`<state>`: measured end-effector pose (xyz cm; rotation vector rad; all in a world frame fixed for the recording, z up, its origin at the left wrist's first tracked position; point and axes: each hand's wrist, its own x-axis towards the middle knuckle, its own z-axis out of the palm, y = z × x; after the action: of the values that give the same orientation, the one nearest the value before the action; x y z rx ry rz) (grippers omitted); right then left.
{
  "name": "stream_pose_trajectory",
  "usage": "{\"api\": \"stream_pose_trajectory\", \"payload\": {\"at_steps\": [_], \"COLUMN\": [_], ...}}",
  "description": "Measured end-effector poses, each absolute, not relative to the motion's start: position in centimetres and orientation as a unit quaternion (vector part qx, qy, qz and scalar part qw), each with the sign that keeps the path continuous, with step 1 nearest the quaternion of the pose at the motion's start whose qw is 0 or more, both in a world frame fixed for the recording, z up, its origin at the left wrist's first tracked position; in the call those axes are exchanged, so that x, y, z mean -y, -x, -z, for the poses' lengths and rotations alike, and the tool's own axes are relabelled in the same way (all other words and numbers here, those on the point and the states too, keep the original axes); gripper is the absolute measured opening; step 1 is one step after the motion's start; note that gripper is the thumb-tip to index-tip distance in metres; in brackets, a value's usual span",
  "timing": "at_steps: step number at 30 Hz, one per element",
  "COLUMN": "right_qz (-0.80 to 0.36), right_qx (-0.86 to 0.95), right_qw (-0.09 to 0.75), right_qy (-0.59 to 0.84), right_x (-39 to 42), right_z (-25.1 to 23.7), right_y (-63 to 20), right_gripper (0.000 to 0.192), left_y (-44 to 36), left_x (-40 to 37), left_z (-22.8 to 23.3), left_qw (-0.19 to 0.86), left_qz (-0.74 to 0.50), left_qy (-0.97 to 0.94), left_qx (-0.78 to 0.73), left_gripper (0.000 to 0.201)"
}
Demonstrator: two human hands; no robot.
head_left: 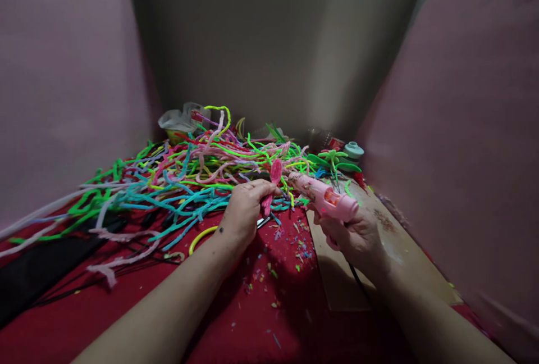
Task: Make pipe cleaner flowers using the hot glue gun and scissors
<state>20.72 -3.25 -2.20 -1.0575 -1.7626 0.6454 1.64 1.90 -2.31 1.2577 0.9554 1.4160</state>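
Note:
My left hand (pixel 246 209) pinches a pink fuzzy pipe-cleaner piece (pixel 276 171) with an oval loop at its top and a stem running down past the fingers. In my right hand (pixel 357 237) is a pink hot glue gun (pixel 324 195), its nozzle pointing left toward the pink loop. Nozzle and loop look close together; whether they touch I cannot tell. Brownish smears mark the gun's front, and a dark cord (pixel 357 275) hangs below the grip. Just below my left hand lie scissors with a yellow handle (pixel 202 236), partly hidden.
A big tangle of coloured pipe cleaners (pixel 197 167) spreads across the back and left. A brown board (pixel 337 280) lies at the right on the red cloth (pixel 236 324), which is dotted with fuzzy scraps. A green pipe-cleaner plant (pixel 332 159) and a pale round container (pixel 353 149) stand behind.

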Motion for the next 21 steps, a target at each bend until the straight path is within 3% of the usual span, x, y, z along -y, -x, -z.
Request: {"api": "stream_pose_trajectory", "payload": {"at_steps": [7, 15, 21], "right_qz": [-0.231, -0.274, -0.284], "right_qx": [0.732, 0.713, 0.722], "right_qw": [0.485, 0.481, 0.475], "right_qy": [0.418, 0.431, 0.416], "right_x": [3.2, 3.4, 3.6], "right_z": [1.7, 2.4, 1.2], "right_y": [-20.6, -20.6, -20.1], "right_gripper": [0.026, 0.021, 0.038], "left_y": [-1.7, -1.6, -1.7], "left_x": [-1.8, -1.7, -1.9], "left_z": [2.0, 1.9, 2.4], "left_qw": [0.488, 0.474, 0.49], "left_qz": [-0.574, -0.569, -0.584], "left_qy": [-0.522, -0.532, -0.517], "left_qx": [-0.401, -0.409, -0.389], "left_gripper": [0.016, 0.017, 0.016]}}
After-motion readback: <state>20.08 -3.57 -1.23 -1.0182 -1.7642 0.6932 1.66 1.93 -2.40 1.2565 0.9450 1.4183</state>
